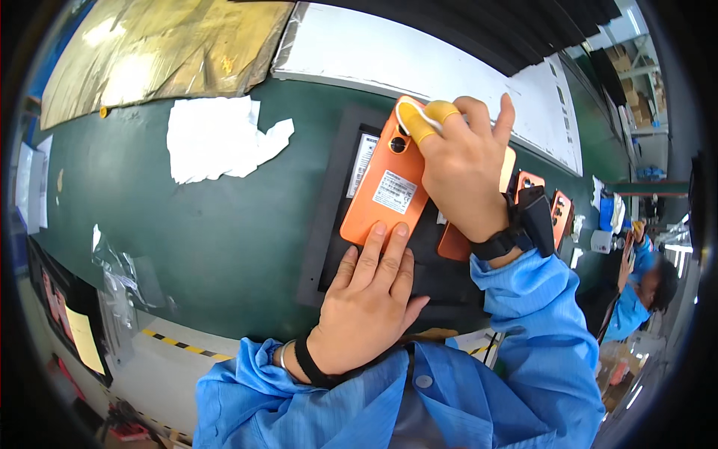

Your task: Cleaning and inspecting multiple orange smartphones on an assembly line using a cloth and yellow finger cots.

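An orange smartphone (380, 196) lies back side up, with a white printed label and round camera lenses near its far end. My left hand (368, 310) rests on its near end, fingers stretched out flat. Yellow finger cots cover the thumb and index finger of my right hand (467, 161). Between those fingers is a piece of white wipe (430, 120), pressed on the phone's camera corner. Below the phone is a black tray (323, 266), partly hidden by my hands. More orange phones (561, 213) lie to the right, behind my right wrist.
A crumpled white cloth (217, 138) lies on the green table (224, 247). Clear plastic film (123, 269) is at its left edge. Yellowish sheeting (164, 52) and a long white panel (396, 49) line the far side. Another person (636, 288) in blue sits at the far right.
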Demonstrator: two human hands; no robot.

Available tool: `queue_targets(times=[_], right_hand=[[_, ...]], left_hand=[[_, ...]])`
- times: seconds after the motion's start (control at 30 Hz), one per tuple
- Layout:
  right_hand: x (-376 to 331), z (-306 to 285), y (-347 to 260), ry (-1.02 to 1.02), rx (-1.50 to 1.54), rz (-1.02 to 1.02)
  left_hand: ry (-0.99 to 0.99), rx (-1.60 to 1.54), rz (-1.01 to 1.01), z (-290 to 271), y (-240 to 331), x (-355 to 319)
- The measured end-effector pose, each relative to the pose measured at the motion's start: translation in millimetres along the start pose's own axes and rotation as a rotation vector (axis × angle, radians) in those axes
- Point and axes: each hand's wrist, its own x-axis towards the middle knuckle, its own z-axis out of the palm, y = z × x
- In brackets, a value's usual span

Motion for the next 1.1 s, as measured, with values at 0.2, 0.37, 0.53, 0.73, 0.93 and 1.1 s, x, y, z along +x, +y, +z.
queue_targets(times=[0.2, 0.37, 0.53, 0.73, 0.93, 1.1], right_hand=[[-12.5, -12.5, -3.5, -0.115, -0.071, 0.07], [1.9, -3.7, 7.0, -0.059, -0.119, 0.065], [-19.9, -16.3, -14.0, -0.153, -0.073, 0.112], [-26.8, -26.5, -19.3, -0.193, -0.083, 0.116], [-42.8, -37.3, -4.2, -0.168, -0.018, 0.043], [-93.5, -71.2, 20.1, -0.121, -0.053, 0.264]], left_hand=[[0.002, 0.001, -0.016, -3.0, -3.3, -0.4], [-0.02, 0.012, -0.027, -8.0, -2.6, 4.6], [0.009, -0.009, -0.002, -2.3, -3.7, 3.9], [-0.003, 0.005, -0.006, -4.5, -2.1, 2.6], [0.041, 0.02, -0.005, -4.0, 0.4, 0.3], [0.034, -0.011, 0.007, -3.2, 8.1, 0.9]])
